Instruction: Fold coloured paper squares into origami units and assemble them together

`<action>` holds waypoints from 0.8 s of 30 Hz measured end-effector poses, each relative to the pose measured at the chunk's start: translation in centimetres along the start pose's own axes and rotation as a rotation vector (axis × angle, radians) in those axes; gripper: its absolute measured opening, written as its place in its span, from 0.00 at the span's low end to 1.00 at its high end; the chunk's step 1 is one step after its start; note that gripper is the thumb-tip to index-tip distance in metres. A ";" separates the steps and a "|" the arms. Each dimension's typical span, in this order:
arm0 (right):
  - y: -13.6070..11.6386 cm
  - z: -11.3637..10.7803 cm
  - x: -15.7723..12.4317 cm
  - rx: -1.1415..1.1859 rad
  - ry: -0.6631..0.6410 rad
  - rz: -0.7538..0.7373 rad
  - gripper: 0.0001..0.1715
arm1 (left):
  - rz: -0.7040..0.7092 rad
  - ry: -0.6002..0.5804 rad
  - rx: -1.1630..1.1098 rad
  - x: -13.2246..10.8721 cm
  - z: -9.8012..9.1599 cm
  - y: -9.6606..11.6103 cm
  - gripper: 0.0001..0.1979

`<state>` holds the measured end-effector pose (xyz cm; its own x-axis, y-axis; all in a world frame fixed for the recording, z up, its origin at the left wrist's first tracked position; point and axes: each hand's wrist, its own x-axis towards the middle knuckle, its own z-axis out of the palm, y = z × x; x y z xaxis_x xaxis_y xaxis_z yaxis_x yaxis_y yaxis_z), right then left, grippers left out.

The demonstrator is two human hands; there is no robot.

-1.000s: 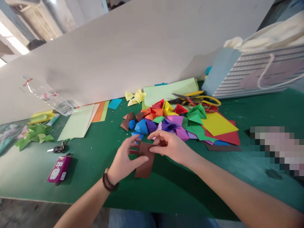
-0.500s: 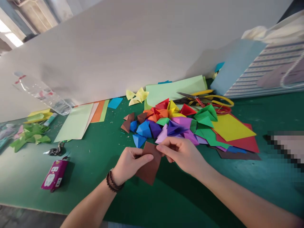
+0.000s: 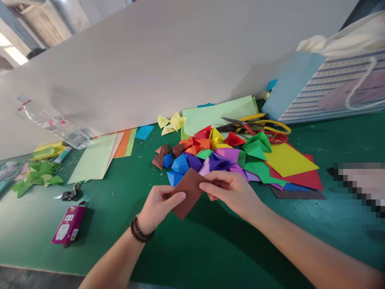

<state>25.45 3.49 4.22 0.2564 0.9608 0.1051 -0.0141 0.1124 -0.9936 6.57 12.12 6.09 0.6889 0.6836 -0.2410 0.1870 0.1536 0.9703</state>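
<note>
Paper, a plain brown rectangular piece (image 3: 187, 196), held tilted above the near side of the green-topped counter (image 3: 114, 237), well within reach. Gripped along the left edge by the left hand (image 3: 158, 204), thumb flat on top and remaining fingers tucked behind, seemingly for steadiness. Pinched at the right-hand corner by the right hand (image 3: 231, 189), thumb against fingertips, probably for finer control there. Single or folded layer: cannot tell.

Just beyond both hands, a loose heap of small folded pieces of coloured paper (image 3: 181, 163), apparently gathered there for easy reach and to leave room in front. To the right of the heap, flat overlapping sheets of coloured paper (image 3: 309, 176), with a square bright-yellow sheet (image 3: 291, 160) uppermost, likely stacked that way against creasing. Behind the heap's right end, yellow-handled metal scissors (image 3: 282, 125), seemingly set out of the working space. Far left, a purple rectangular packet (image 3: 68, 225) with pale print, well apart, perhaps to avoid crowding.
</note>
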 end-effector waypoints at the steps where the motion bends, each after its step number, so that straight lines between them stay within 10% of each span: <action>1: -0.1 0.0 -0.1 -0.017 0.066 -0.050 0.12 | 0.029 0.028 -0.109 0.1 0.0 0.0 0.18; 5: -0.5 0.0 -1.0 -0.238 0.358 -0.444 0.03 | 0.095 -0.021 -0.542 0.2 0.3 -0.2 0.23; 10: 0.0 0.2 -2.2 -0.742 0.161 -1.006 0.10 | -0.002 -0.150 -0.662 -0.2 1.3 -0.8 0.27; 24: 0.8 1.6 -2.7 -0.667 0.010 -0.765 0.27 | 0.112 0.001 -0.550 -0.1 1.3 -0.5 0.38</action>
<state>23.23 1.38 3.24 -0.0212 0.6873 0.7260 0.6988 0.5295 -0.4809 7.28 11.05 5.63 0.6830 0.7177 -0.1362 -0.2801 0.4294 0.8586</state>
